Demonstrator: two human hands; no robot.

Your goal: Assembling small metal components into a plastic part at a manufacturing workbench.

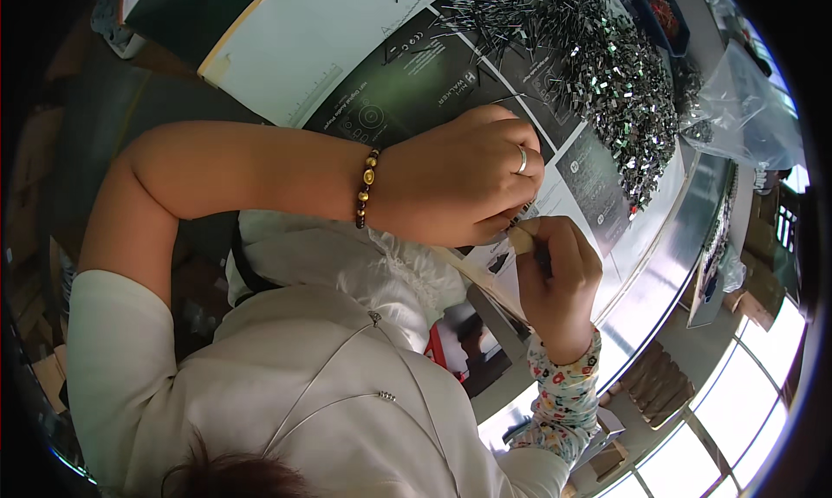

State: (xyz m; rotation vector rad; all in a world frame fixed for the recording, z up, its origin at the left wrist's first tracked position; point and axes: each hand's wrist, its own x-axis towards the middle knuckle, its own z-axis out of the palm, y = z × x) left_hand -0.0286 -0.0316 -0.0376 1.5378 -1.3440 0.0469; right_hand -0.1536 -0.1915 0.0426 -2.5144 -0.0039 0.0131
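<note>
My left hand (468, 179), a ring on one finger and a beaded bracelet at the wrist, is closed with its knuckles up. Close beside it, my right hand (562, 281) pinches with thumb and fingertips; a tan covering (521, 239) shows at a fingertip. Between the two hands a short row of small dark and light pieces (525, 210) peeks out, mostly hidden by the fingers. Both hands are over a black and white printed sheet (407, 86). Beyond them lies a heap of small shiny metal pieces (620, 99), merging into a pile of thin black pins (503, 17).
A dark blue tray (666, 21) with red bits stands at the far right. Beside it sits a clear plastic bag (750, 108). The table's curved-looking metal edge (646, 294) runs along the right. Cardboard pieces (659, 385) lie lower, past that edge.
</note>
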